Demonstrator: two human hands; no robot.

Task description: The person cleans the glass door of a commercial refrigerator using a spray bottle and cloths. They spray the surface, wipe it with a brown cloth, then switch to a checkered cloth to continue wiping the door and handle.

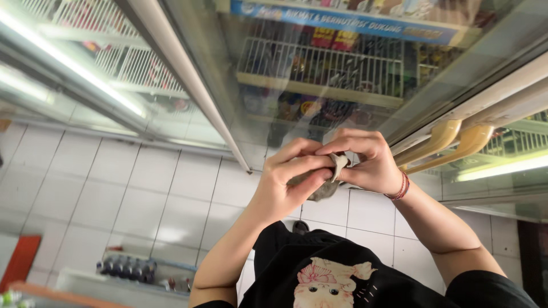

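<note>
My left hand (288,174) and my right hand (370,162) meet in front of my chest, both pinching a small crumpled grey cloth (326,187). The cloth is bunched between the fingers, with a pale corner sticking up by my right thumb. A red string bracelet (401,188) circles my right wrist. Both hands are held just in front of a glass-doored cooler (319,74).
The cooler has wire shelves (319,65) of packaged goods behind glass and two tan door handles (456,140) at right. White floor tiles (114,188) spread below. Several dark bottles (128,268) stand low at left, with an orange object (20,259) at the far left.
</note>
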